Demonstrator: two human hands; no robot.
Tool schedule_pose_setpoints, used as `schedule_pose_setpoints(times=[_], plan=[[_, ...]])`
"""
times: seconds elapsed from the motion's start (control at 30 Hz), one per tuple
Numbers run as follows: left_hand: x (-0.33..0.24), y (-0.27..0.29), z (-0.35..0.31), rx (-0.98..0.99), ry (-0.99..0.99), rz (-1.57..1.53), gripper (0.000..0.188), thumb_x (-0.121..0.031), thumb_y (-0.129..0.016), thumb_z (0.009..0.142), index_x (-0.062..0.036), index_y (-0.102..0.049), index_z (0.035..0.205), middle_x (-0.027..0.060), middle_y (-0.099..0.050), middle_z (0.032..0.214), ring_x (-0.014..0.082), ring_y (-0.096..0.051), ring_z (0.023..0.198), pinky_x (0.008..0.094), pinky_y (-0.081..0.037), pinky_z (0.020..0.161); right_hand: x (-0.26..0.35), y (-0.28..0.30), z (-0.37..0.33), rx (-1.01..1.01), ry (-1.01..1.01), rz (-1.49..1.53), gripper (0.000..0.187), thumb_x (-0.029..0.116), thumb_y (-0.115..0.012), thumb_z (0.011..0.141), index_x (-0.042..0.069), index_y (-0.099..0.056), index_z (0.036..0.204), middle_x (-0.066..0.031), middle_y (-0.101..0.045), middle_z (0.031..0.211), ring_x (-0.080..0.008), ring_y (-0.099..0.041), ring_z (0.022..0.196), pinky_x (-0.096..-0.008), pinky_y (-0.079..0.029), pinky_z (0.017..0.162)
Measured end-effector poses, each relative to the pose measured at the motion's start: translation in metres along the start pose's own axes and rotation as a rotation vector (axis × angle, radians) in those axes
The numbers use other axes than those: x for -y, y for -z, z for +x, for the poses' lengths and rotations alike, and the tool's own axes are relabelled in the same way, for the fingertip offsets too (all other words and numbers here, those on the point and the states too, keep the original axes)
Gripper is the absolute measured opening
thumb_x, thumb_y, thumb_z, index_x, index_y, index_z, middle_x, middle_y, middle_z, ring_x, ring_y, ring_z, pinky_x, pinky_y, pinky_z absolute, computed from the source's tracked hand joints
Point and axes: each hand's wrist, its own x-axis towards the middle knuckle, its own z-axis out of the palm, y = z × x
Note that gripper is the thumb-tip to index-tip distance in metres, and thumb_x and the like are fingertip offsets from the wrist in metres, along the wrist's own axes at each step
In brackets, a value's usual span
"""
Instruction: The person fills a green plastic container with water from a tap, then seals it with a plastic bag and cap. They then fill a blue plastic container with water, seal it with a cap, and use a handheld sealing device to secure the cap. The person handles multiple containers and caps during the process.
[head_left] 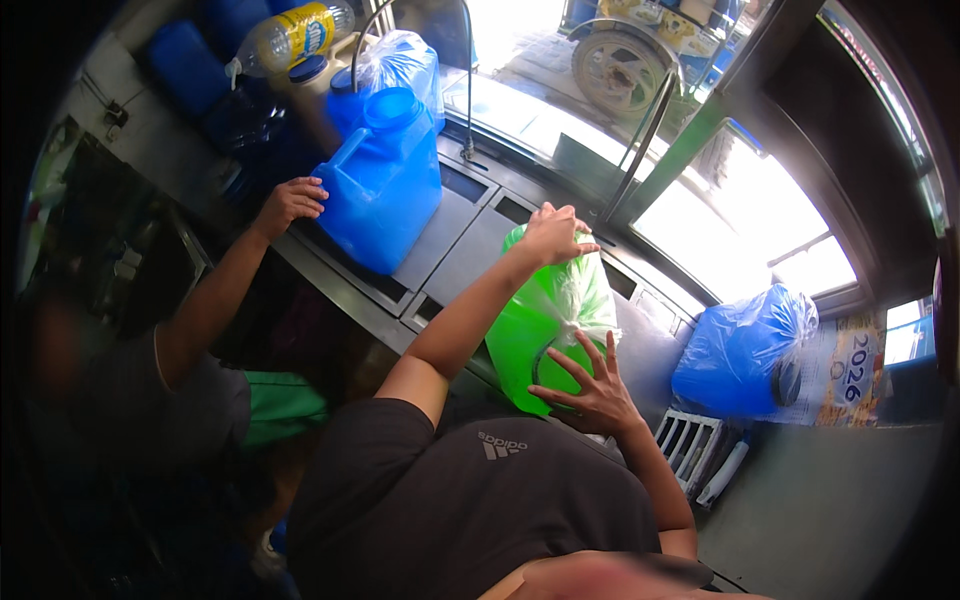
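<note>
A green water jug point(520, 335) in a clear plastic bag lies on the metal counter in front of me. The bag is gathered in a bunch near the jug's middle. My left hand point(553, 238) reaches over to the jug's far end, its fingers curled onto the bagged edge. At the near right side, my right hand point(597, 393) rests against the jug with its fingers spread. A dark curved rim shows on the jug beside the right fingertips, partly hidden by them.
At left, another person's hand point(292, 208) touches an uncapped blue jug point(385, 190) on the counter point(455, 245). A bagged blue jug point(735, 350) stands at right, near a white slatted rack point(688, 445). A large plastic bottle point(290, 40) lies at upper left. Windows line the far side.
</note>
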Motion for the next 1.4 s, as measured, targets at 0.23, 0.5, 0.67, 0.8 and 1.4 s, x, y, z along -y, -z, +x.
schedule_pose_setpoints(times=[0.23, 0.5, 0.67, 0.8, 1.4], plan=[[0.029, 0.016, -0.041, -0.16, 0.29, -0.039, 0.068, -0.071, -0.06, 0.079, -0.0198, -0.068, 0.123, 0.0085, -0.058, 0.123, 0.0344, -0.048, 0.115, 0.0456, -0.04, 0.103, -0.065, 0.026, -0.019, 0.032, -0.014, 0.103, 0.054, 0.026, -0.08, 0.067, 0.053, -0.067, 0.112, -0.0008, -0.032, 0.156, -0.0438, -0.009, 0.147, -0.0707, 0.0, 0.114], [0.03, 0.017, -0.089, -0.275, 0.466, 0.022, 0.069, -0.07, -0.053, 0.086, -0.0171, -0.063, 0.13, 0.0097, -0.056, 0.118, 0.0335, -0.047, 0.109, 0.0455, -0.044, 0.097, -0.101, 0.023, -0.033, 0.008, 0.03, 0.128, 0.064, 0.001, -0.064, 0.072, 0.051, -0.068, 0.112, -0.0015, -0.035, 0.155, -0.0452, -0.016, 0.146, -0.0699, -0.015, 0.114], [0.032, 0.016, -0.086, -0.309, 0.399, 0.094, 0.065, -0.066, -0.051, 0.089, -0.015, -0.063, 0.127, 0.0128, -0.058, 0.117, 0.0342, -0.051, 0.108, 0.0451, -0.045, 0.095, -0.101, 0.018, -0.038, -0.034, -0.007, 0.202, 0.066, -0.003, -0.059, 0.072, 0.048, -0.069, 0.112, -0.0034, -0.038, 0.153, -0.0445, -0.022, 0.145, -0.0655, -0.021, 0.115], [0.033, 0.012, -0.085, -0.333, 0.378, 0.137, 0.065, -0.066, -0.051, 0.09, -0.015, -0.063, 0.128, 0.0126, -0.058, 0.111, 0.0333, -0.051, 0.101, 0.0414, -0.044, 0.094, -0.097, 0.005, -0.047, -0.093, -0.014, 0.148, 0.063, -0.002, -0.062, 0.073, 0.042, -0.068, 0.117, -0.0091, -0.034, 0.155, -0.0452, -0.022, 0.144, -0.0661, -0.022, 0.114], [-0.009, -0.008, -0.107, -0.436, -0.267, -0.007, 0.046, -0.051, -0.062, 0.089, -0.0126, -0.063, 0.115, 0.0069, -0.058, 0.123, 0.0255, -0.051, 0.125, 0.0543, -0.019, 0.118, -0.053, -0.151, -0.082, -0.223, -0.973, 1.178, 0.102, 0.013, -0.09, 0.066, 0.008, -0.027, 0.147, -0.0178, -0.038, 0.146, -0.0322, -0.052, 0.123, -0.0459, -0.052, 0.096]])
